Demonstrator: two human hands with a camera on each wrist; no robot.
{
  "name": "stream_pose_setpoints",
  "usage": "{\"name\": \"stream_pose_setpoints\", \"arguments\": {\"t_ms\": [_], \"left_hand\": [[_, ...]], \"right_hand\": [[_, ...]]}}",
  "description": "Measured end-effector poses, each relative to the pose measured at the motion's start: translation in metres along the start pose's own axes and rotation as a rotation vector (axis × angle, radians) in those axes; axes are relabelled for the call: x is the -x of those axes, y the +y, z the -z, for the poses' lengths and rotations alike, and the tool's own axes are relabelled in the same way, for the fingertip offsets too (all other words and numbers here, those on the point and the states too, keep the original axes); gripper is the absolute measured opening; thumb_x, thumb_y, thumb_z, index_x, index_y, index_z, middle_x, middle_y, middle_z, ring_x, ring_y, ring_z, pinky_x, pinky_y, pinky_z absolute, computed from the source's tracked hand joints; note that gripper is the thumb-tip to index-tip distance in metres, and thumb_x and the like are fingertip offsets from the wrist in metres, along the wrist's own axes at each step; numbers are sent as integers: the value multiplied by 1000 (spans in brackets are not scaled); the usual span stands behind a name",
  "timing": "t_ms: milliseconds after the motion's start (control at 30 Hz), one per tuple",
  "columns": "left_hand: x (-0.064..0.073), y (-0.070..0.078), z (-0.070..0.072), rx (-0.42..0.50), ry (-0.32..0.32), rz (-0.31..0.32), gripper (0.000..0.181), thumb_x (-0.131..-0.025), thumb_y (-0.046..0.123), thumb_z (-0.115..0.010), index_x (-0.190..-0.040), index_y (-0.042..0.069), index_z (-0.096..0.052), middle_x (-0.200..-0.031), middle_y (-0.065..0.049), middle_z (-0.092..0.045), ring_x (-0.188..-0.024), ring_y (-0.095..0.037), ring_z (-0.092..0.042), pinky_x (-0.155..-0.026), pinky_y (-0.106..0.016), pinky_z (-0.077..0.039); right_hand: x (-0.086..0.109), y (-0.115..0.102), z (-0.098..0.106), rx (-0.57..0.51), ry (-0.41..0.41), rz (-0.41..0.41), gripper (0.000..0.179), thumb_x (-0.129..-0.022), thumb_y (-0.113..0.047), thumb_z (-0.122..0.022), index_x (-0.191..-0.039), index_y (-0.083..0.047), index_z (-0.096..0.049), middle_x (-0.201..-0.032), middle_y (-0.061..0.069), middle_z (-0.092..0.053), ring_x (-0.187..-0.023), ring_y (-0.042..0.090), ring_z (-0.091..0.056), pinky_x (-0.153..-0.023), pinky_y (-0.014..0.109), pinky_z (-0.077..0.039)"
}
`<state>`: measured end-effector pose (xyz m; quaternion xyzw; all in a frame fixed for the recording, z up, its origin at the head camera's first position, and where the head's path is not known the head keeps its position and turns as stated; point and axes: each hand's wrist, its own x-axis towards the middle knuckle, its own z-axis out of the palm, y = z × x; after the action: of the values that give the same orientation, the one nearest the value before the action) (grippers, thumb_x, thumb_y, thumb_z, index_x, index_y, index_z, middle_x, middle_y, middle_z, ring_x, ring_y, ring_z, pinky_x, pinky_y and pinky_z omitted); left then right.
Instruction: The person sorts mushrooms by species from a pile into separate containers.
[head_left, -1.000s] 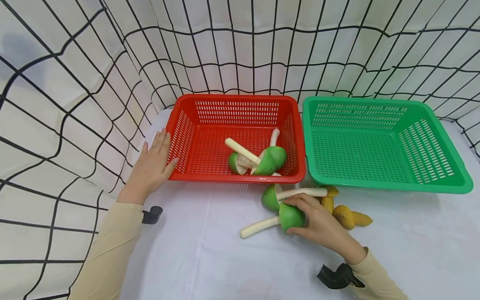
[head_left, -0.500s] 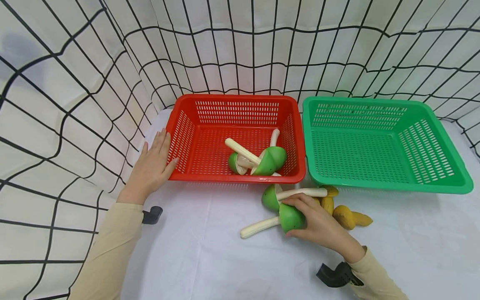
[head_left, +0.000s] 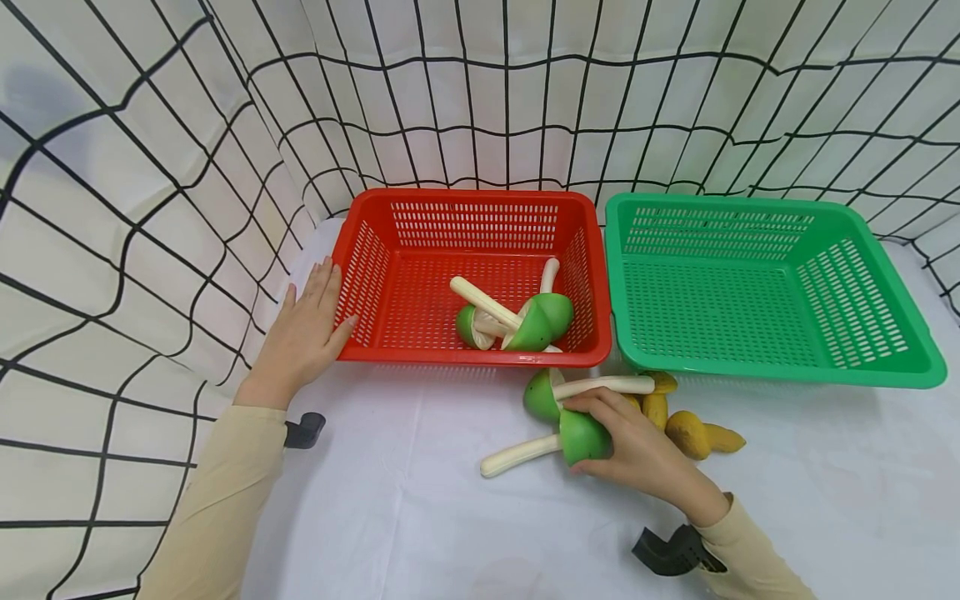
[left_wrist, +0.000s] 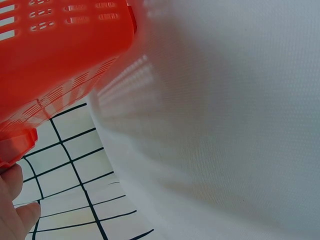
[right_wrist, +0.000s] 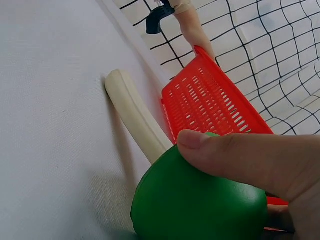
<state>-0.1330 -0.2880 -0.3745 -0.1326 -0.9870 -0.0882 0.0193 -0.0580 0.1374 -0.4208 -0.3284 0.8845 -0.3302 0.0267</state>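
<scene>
My right hand (head_left: 637, 442) grips the green cap of a toy mushroom (head_left: 581, 437), thumb on the near side and fingers on the far side. In the right wrist view the mushroom's pale stem (right_wrist: 132, 110) lies along the white cloth, pointing away from the thumb. Just beyond, touching or nearly touching my fingers, a second green mushroom (head_left: 540, 396) lies with its stem to the right. My left hand (head_left: 300, 333) rests with straight fingers on the left rim of the red basket (head_left: 468, 358). Several green mushrooms (head_left: 532, 327) are in that basket's right half.
A green basket (head_left: 780, 377) stands right of the red one. In front of it lie yellow mushrooms (head_left: 688, 434), partly hidden behind my right hand. Black wire grid (head_left: 506, 96) over white cloth encloses the back and left side.
My right thumb has shifted slightly down along the cap, and the right wrist has drifted a touch left. The left hand, baskets and other mushrooms stay put.
</scene>
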Motion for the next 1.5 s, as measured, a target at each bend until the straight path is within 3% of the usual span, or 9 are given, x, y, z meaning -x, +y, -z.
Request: {"name": "stream_pose_setpoints", "arguments": {"t_ms": [1033, 1500], "left_hand": [[1, 1, 0, 9, 0, 2, 71, -98, 31, -39, -147, -8, -7, -155, -22, -5, -143, -35, -6, -110, -60, -7], [1, 1, 1, 9, -2, 4, 71, -98, 31, -39, -147, -9, -7, -155, -23, -5, -143, -36, -6, -110, -60, -7]], "right_hand": [[0, -7, 6, -11, 63, 59, 67, -60, -24, -90, -119, -9, -60, -124, 6, -53, -112, 20, -50, -90, 39, -46], [0, -7, 7, -41, 103, 103, 68, -60, -24, -90, -119, -9, -59, -121, 3, -54, -111, 17, -50, -96, 13, -35]]}}
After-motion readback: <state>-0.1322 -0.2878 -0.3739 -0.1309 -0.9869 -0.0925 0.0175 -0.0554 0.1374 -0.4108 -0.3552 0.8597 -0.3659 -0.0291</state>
